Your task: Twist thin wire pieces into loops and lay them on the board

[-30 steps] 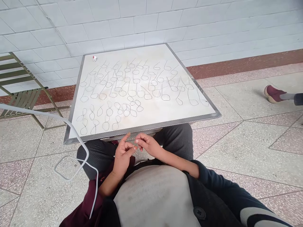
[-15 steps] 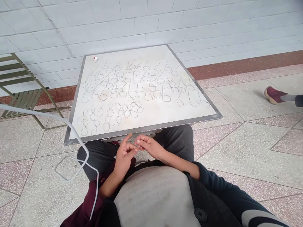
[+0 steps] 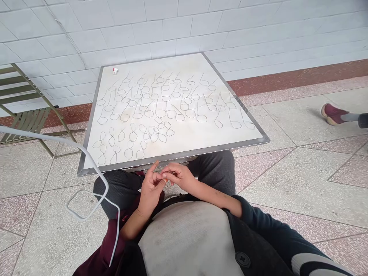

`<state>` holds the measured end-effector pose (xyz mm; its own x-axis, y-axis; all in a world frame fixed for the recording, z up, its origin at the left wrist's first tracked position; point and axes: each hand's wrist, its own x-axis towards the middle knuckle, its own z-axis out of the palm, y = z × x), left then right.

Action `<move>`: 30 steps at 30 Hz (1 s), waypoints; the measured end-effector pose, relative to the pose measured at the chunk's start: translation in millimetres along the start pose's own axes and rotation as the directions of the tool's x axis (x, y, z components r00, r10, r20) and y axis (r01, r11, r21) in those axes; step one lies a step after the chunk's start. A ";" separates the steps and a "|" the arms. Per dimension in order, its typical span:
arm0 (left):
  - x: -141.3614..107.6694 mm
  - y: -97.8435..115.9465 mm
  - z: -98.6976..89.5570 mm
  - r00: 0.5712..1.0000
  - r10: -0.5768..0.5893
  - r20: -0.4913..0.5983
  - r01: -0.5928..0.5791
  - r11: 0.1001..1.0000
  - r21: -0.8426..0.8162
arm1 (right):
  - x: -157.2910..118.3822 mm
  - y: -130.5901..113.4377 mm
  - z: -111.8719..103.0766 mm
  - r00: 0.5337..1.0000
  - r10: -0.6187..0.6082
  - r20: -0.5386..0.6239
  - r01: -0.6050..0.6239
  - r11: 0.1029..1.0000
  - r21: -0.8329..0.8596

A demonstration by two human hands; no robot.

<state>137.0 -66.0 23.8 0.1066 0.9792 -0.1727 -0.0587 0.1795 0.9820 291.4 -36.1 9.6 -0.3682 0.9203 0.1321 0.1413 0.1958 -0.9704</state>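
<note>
Over my lap, just in front of the table edge, my two hands meet at the fingertips. My left hand (image 3: 150,188) pinches a thin dark wire (image 3: 167,184) between thumb and fingers, its index finger raised. Closed at the same spot, my right hand (image 3: 179,177) pinches the wire too. Most of the wire is hidden by the fingers; a small loop shows below them. On the white tabletop (image 3: 189,142) lie many thin wire pieces: single loops with a straight tail (image 3: 236,124) at the middle and back, and figure-eight shapes (image 3: 102,153) at the front left.
A small red and white object (image 3: 115,71) sits at the table's back left corner. A white cable (image 3: 94,163) hangs at my left. Beyond it stands a green folding chair (image 3: 31,111). Another person's shoe (image 3: 333,114) is on the floor at right. A tiled wall (image 3: 149,32) backs the table.
My right hand has shifted slightly left, its fingers now closer over my left fingertips. Less of the wire shows between them. The pieces on the table look the same.
</note>
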 end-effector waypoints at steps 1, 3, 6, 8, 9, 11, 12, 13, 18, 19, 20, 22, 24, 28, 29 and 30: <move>-0.1 0.2 0.3 1.000 0.002 -0.008 -0.002 1.000 0.005 | -0.5 -0.3 -0.1 1.000 -0.022 -0.004 0.022 1.000 -0.019; -0.5 0.6 0.6 1.000 0.007 -0.012 -0.007 1.000 0.017 | -1.8 -0.1 0.8 0.999 -0.036 -0.028 0.035 0.999 -0.019; -0.9 2.3 0.9 1.000 0.012 0.001 -0.012 0.999 0.039 | -4.1 2.4 4.9 0.994 0.004 -0.109 0.002 0.999 0.051; -1.0 4.4 1.5 1.000 0.010 -0.003 -0.009 0.998 0.061 | -5.0 4.0 8.0 0.987 0.033 -0.159 -0.023 0.998 0.066; -1.1 5.5 2.0 1.000 0.007 -0.011 -0.006 0.997 0.071 | -5.1 4.4 9.1 0.984 0.046 -0.174 -0.037 0.998 0.055; -1.2 7.4 2.9 0.999 0.004 -0.034 -0.001 0.996 0.087 | -4.7 3.9 9.9 0.983 0.059 -0.174 -0.058 0.998 0.009; -1.3 8.0 3.4 0.999 0.005 -0.047 -0.001 0.996 0.093 | -4.2 2.9 9.5 0.985 0.056 -0.161 -0.060 0.998 -0.021; -1.5 8.4 3.8 0.998 0.008 -0.060 -0.003 0.995 0.097 | -3.7 1.6 8.5 0.989 0.048 -0.141 -0.056 0.997 -0.052; -1.7 6.2 3.3 0.995 0.033 -0.093 -0.020 0.990 0.138 | -1.1 -7.0 0.4 0.999 -0.007 -0.038 0.002 0.990 -0.138; -1.6 5.3 2.9 0.995 0.036 -0.092 -0.022 0.989 0.148 | -1.0 -8.3 -1.0 1.000 -0.016 -0.020 0.013 0.989 -0.145; -1.4 4.4 2.4 0.995 0.037 -0.094 -0.022 0.987 0.158 | -0.9 -9.2 -2.3 1.000 -0.021 -0.004 0.020 0.989 -0.148; -1.0 2.9 1.7 0.995 0.034 -0.099 -0.016 0.984 0.176 | -1.2 -9.9 -4.2 1.000 -0.019 0.019 0.021 0.989 -0.149; -0.7 2.0 1.5 0.995 0.028 -0.101 -0.009 0.983 0.186 | -1.6 -8.8 -5.8 0.999 -0.007 0.036 0.012 0.989 -0.145; -0.6 1.9 1.9 0.996 0.026 -0.082 -0.014 0.989 0.146 | -0.3 -3.2 -9.1 0.997 0.011 0.083 -0.002 0.994 -0.106; -0.6 2.1 1.8 0.997 0.022 -0.078 -0.012 0.991 0.134 | 0.6 -2.0 -9.9 0.995 0.016 0.098 -0.006 0.995 -0.096; -0.6 2.1 1.4 0.997 0.016 -0.075 -0.006 0.992 0.124 | 1.6 -1.2 -10.6 0.993 0.022 0.115 -0.012 0.996 -0.086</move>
<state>138.2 -66.3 26.1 0.0313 0.9862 -0.1623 0.0645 0.1601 0.9850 300.4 -31.3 13.1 -0.4681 0.8794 0.0871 0.2240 0.2134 -0.9509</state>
